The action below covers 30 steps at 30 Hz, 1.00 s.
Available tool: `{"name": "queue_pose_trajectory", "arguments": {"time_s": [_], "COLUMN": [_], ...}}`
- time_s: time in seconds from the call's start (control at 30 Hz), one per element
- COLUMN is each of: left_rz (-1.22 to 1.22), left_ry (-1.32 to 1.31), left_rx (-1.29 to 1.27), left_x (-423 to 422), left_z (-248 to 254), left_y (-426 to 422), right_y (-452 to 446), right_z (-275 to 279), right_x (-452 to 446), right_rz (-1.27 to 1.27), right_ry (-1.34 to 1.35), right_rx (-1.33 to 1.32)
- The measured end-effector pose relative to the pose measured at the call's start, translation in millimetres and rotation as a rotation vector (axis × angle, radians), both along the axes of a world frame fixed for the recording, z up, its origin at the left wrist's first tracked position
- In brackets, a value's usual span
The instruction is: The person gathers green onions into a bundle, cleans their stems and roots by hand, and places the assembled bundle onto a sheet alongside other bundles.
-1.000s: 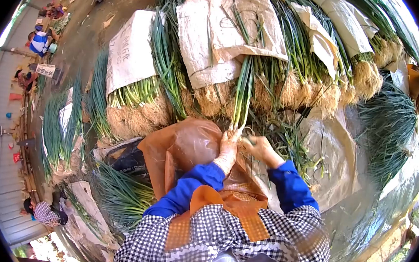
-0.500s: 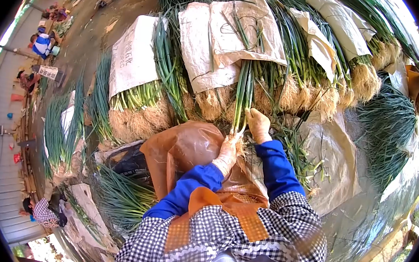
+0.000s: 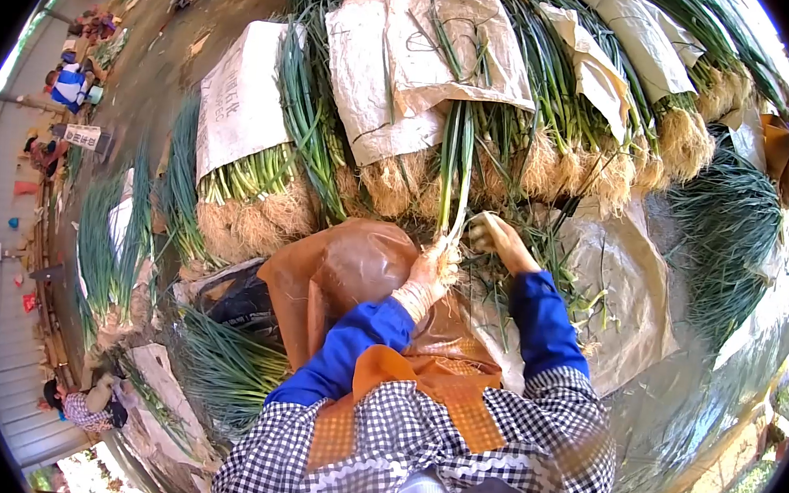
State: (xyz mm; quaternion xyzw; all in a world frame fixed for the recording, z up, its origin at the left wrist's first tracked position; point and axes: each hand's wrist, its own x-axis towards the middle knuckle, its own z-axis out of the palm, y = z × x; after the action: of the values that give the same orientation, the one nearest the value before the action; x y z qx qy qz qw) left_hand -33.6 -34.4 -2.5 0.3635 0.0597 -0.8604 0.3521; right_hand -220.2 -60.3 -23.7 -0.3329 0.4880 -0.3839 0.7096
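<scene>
Two hands, bare. Left hand (image 3: 435,266): one, clasped round the root end of the green onions (image 3: 454,172). Right hand (image 3: 499,239): one, fingers bent, just beside the same stalks; whether anything is pinched in it cannot be told.

Green onions, held: one small bunch, a few stalks, exact count not clear; positioned in front of the person, roots toward the body, leaves reaching the lower edge of the middle sacking.

Sleeves (image 3: 544,319): two, blue. Checked top (image 3: 379,440): one, black and white. Apron (image 3: 366,258): one, orange-brown, spread over the knee.

Sacking over the onion rows: one white sack (image 3: 247,96) on the left; two overlapping pieces (image 3: 358,58) in the middle; further pieces (image 3: 633,38) to the right, count uncertain. Loose onion heaps: one (image 3: 223,363) at lower left, one (image 3: 724,240) at far right. Ground sheet (image 3: 627,293): one, pale, with trimmings (image 3: 585,303) on it.

Writing: printed characters on the white sack, faint and partly legible at best; pale lettering on one black bag (image 3: 240,304), too small to read; dark characters on one sign (image 3: 83,137), not readable.
</scene>
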Motion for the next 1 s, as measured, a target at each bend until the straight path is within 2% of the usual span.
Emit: {"name": "queue_pose_trajectory", "arguments": {"time_s": [0.03,0.07,0.13,0.17,0.2,0.23,0.3,0.4,0.43,0.47,0.5,0.53,0.57,0.6,0.63,0.67,0.7,0.77,0.8,0.83,0.87,0.9,0.97,1.0], "left_rz": [-0.018,-0.035,-0.015,0.003,0.008,0.013,0.019,0.002,-0.005,-0.019,-0.027,0.015,0.013,0.041,0.068,0.08,0.08,0.074,0.059,0.04,0.04,0.044,0.115,0.143], "left_ry": [0.032,0.052,0.156,0.19,0.19,0.294,0.399,0.103,0.107,0.015,-0.081,-0.159,-0.162,-0.139,-0.115,-0.046,-0.036,-0.088,-0.157,-0.231,-0.292,-0.296,-0.384,-0.38], "left_rx": [-0.011,-0.029,0.006,0.031,0.03,0.055,0.088,0.099,0.102,0.073,0.039,-0.023,-0.023,-0.02,-0.013,-0.011,-0.07,-0.056,-0.077,-0.094,-0.139,-0.145,-0.192,-0.238], "left_x": [3,4,7,8,10,11,9,5,4,3,3,2,4,3,1,3,4,0,-3,-4,-6,-8,-9,-4], "left_z": [2,5,4,2,-1,-2,-6,1,1,0,0,-2,0,2,3,5,2,9,11,11,11,9,-8,-20], "left_y": [-3,-3,-5,-7,-8,-7,-6,-4,-3,-2,-3,-4,-5,-6,-5,-7,-7,-6,-6,-3,-3,-3,0,3], "right_y": [-20,-34,-37,-27,-28,-29,-20,-9,-5,4,11,17,24,39,53,75,86,85,75,54,36,25,15,18], "right_z": [-8,25,-69,-44,-25,-10,-44,-76,-71,-45,-28,-10,-24,-38,-68,-66,-70,-66,-71,-42,-14,6,30,23], "right_x": [15,39,59,71,80,89,86,82,78,73,63,53,43,34,15,-4,-20,-42,-45,-29,-9,12,42,55], "right_rz": [-0.021,-0.188,-0.147,-0.189,-0.246,-0.505,-0.411,-0.426,-0.472,-0.386,-0.015,0.109,0.355,0.449,0.801,1.075,1.074,0.955,0.676,0.299,0.062,-0.038,0.041,0.065], "right_ry": [-0.089,-0.059,0.083,0.152,-0.467,-1.026,-1.114,-0.916,-0.865,-0.606,-0.056,0.544,0.807,0.785,0.941,1.228,1.23,1.483,1.383,0.979,0.489,0.166,0.153,0.545], "right_rx": [0.15,0.388,-0.53,-0.613,-0.199,0.281,0.304,0.346,0.417,0.237,-0.249,-0.737,-0.84,-0.742,-0.507,-0.353,-0.347,-0.335,-0.293,-0.204,-0.04,0.11,0.079,-0.202]}}
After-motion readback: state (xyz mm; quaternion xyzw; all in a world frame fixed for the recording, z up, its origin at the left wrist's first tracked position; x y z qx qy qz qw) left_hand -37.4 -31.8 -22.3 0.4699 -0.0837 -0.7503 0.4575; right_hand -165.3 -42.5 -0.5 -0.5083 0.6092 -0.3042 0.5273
